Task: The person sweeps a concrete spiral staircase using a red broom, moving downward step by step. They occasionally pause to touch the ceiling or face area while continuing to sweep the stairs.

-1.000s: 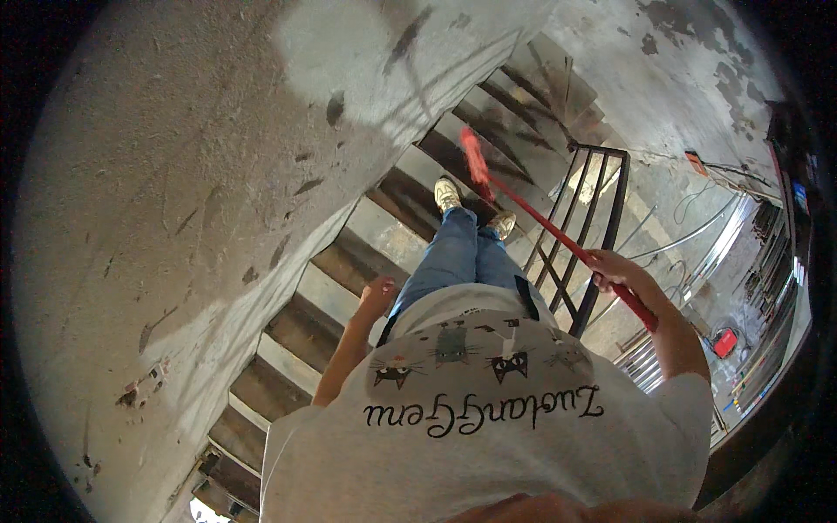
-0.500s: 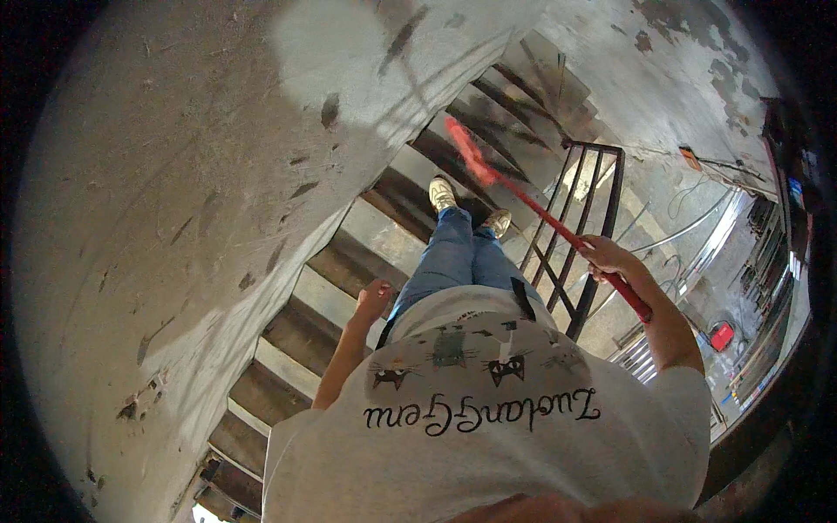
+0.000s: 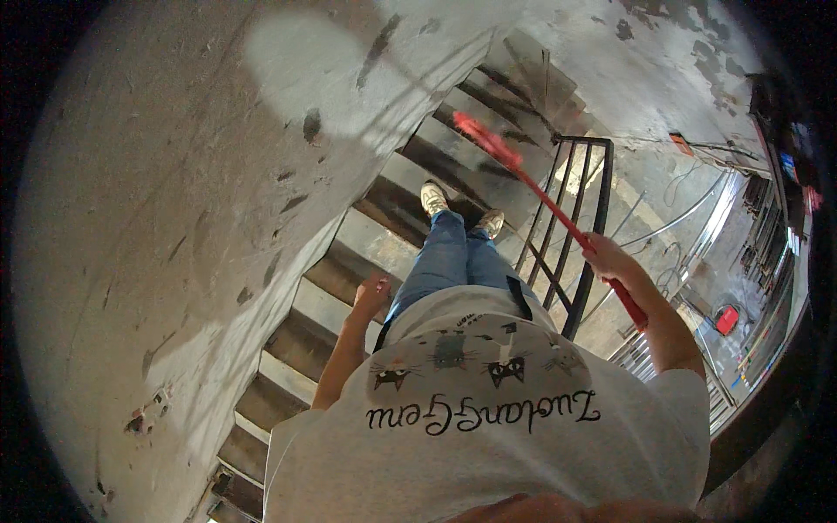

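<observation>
A red long-handled brush [image 3: 551, 206] slants from my right forearm toward the far steps. My right hand [image 3: 606, 255] is closed around its shaft, with the handle end lying along the forearm. Its shaggy red head [image 3: 488, 139] shows over the stairs ahead of my feet; whether it touches a step I cannot tell. On the left, my left hand [image 3: 373, 294] hangs beside my thigh, fingers curled in, with no object visible in it. My shoes [image 3: 433, 199] stand on the staircase [image 3: 331, 275].
A marked plaster wall [image 3: 174, 218] borders the stairs on the left. To the right runs a dark metal railing [image 3: 603, 187]. Past it lies a lower floor [image 3: 649, 213] with hoses, stacked long bars [image 3: 758, 231] and a red object [image 3: 725, 320].
The brush head has swung slightly right over the steps, closer to the railing. My feet keep their place, and the view has shifted a little.
</observation>
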A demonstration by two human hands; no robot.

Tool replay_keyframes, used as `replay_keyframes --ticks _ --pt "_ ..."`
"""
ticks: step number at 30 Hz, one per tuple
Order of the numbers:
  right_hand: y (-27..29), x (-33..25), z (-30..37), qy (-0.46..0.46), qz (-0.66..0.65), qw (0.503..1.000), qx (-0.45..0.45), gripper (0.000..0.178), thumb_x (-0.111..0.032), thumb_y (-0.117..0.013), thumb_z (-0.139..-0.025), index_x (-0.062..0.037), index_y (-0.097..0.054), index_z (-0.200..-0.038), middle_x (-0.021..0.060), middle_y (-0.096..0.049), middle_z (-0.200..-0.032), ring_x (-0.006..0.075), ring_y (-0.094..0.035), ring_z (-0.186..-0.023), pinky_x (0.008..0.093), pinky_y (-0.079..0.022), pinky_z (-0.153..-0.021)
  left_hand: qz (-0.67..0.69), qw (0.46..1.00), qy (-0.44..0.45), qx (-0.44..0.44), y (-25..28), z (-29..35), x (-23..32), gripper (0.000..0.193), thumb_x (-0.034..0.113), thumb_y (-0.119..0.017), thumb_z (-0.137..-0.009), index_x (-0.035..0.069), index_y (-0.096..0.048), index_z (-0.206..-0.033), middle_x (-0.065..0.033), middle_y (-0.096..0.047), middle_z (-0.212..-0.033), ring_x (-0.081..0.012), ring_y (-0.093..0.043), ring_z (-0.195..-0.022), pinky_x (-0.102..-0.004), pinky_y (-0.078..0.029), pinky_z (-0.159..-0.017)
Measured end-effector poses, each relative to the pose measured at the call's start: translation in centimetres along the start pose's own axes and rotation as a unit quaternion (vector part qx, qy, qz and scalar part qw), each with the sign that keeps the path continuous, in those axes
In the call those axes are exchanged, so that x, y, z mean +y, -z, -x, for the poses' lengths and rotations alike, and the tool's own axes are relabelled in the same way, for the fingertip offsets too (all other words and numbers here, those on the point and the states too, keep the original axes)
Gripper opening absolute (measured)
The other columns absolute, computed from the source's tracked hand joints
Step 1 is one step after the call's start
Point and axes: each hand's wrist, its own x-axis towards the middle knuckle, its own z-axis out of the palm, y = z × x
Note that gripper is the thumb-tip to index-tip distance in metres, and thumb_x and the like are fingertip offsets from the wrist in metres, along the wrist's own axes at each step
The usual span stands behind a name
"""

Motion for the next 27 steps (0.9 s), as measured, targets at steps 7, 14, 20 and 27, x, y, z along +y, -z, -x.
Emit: replay_keyframes --ticks 7,14,20,27 --pt "-1.2 2.1 -2.5 -0.056 -0.085 0.989 -0.108 0.022 -0.011 -0.045 -0.080 -0.0024 -0.048 -0.101 0.0032 -0.042 -0.047 0.0130 -0.041 -0.034 0.0272 -0.033 -0.029 0.014 1.000 -0.014 0.015 -1.3 -0.8 -3.4 0.027 0.026 -0.052 -0.075 0.006 -0.055 -0.094 -0.0123 -0.059 -0.084 -0.0235 -0.057 -0.076 -0.0336 -0.045 -0.067" --pt "2.1 -0.7 -4.3 -0.039 -0.128 0.991 -0.021 0.023 -0.014 -0.048 -0.081 -0.0018 -0.048 -0.101 0.0036 -0.042 -0.047 0.0114 -0.041 -0.034 0.0272 -0.034 -0.029 -0.033 0.999 -0.024 0.008 0.5 -0.7 -3.9 0.028 0.029 -0.048 -0.077 0.006 -0.055 -0.091 -0.0141 -0.059 -0.085 -0.0270 -0.057 -0.078 -0.0358 -0.044 -0.068" --pt "-0.1 -3.0 -3.3 -0.073 -0.087 0.986 0.121 0.038 -0.012 -0.049 -0.078 -0.0144 -0.042 -0.116 0.0069 -0.047 -0.054 0.0134 -0.044 -0.038 0.0288 -0.040 -0.032 -0.077 0.996 -0.051 -0.003 3.3 -6.3 -5.6 0.026 0.027 -0.048 -0.076 0.007 -0.056 -0.090 -0.0150 -0.059 -0.079 -0.0304 -0.057 -0.075 -0.0371 -0.045 -0.067" --pt "-5.2 -0.4 -7.2 -0.049 -0.424 0.903 0.057 0.016 -0.011 -0.047 -0.080 0.0040 -0.046 -0.085 0.0085 -0.049 -0.056 0.0158 -0.047 -0.039 0.0284 -0.038 -0.034 0.014 0.998 -0.036 0.048 8.7 -11.7 -0.5 0.027 0.025 -0.053 -0.074 0.007 -0.056 -0.094 -0.0148 -0.059 -0.078 -0.0259 -0.058 -0.073 -0.0324 -0.045 -0.065"
